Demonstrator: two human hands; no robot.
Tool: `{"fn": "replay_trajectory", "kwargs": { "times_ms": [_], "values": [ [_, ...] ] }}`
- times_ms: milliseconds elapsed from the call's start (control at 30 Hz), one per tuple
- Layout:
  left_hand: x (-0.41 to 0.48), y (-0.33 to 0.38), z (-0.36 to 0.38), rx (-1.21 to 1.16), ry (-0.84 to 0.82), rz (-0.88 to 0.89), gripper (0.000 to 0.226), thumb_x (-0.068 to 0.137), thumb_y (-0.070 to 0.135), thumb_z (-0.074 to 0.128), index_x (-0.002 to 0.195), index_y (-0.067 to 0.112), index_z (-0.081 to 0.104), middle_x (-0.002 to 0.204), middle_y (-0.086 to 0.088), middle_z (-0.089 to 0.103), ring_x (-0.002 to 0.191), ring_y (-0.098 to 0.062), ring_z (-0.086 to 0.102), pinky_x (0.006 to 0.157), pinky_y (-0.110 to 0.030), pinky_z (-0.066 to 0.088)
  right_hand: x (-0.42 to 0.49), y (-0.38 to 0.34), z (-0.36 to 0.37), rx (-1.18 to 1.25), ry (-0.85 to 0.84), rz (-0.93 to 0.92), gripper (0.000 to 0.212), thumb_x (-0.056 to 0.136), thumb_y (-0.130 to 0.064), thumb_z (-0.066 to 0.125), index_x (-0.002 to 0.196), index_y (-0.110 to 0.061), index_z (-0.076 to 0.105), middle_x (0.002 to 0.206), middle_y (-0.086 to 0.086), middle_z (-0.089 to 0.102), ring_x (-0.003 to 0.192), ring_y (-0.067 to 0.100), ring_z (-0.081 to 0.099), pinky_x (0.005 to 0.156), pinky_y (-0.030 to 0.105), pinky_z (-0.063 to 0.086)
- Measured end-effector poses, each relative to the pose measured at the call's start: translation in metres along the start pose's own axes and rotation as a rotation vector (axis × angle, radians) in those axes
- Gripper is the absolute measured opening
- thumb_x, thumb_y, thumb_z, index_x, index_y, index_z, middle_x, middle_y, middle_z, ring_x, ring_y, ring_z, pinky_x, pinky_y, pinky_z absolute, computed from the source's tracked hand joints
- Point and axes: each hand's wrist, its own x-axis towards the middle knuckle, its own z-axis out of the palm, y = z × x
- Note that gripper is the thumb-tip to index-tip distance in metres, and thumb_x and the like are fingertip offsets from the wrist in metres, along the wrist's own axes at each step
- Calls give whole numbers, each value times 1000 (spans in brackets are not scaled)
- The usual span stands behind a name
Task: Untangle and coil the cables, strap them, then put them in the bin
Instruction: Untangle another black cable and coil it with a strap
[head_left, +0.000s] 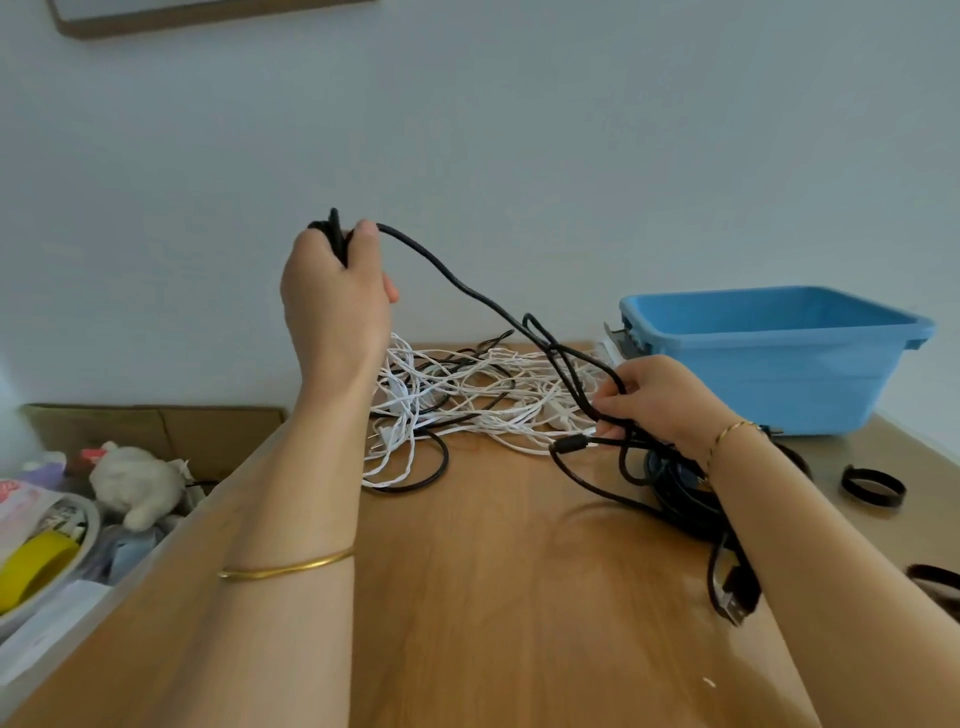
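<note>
The black cable ran in a slack line from the raised left hand down to the right hand, which sat low over the worktop. The left hand's fingers were curled round a bunched end of it, held well above the surface. The right hand's fingers pinched several of its loops, and more of it lay coiled under that wrist, with a USB plug hanging near the forearm. Behind both hands a tangle of white cables lay spread on the worktop. The blue bin stood just beyond the right hand, and a black strap lay looped near it.
</note>
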Motion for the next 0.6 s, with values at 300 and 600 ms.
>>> {"fn": "replay_trajectory", "kwargs": {
  "times_ms": [300, 600],
  "values": [
    [-14, 5, 5, 256, -403, -30, 30, 98, 28, 43, 74, 14, 56, 56, 1, 57, 49, -15, 46, 62, -29, 38, 0, -24, 14, 198, -25, 9, 40, 82, 0, 56, 117, -17, 57, 115, 7, 61, 100, 16, 57, 76, 24, 45],
    [-19, 18, 2, 46, -640, -223, 29, 98, 29, 47, 78, 12, 60, 43, 7, 48, 36, -7, 34, 35, -15, 28, -12, -44, 35, -563, 99, -348, 33, 90, -51, 50, 115, -32, 61, 114, -11, 64, 110, 14, 55, 104, 50, 32]
  ]
}}
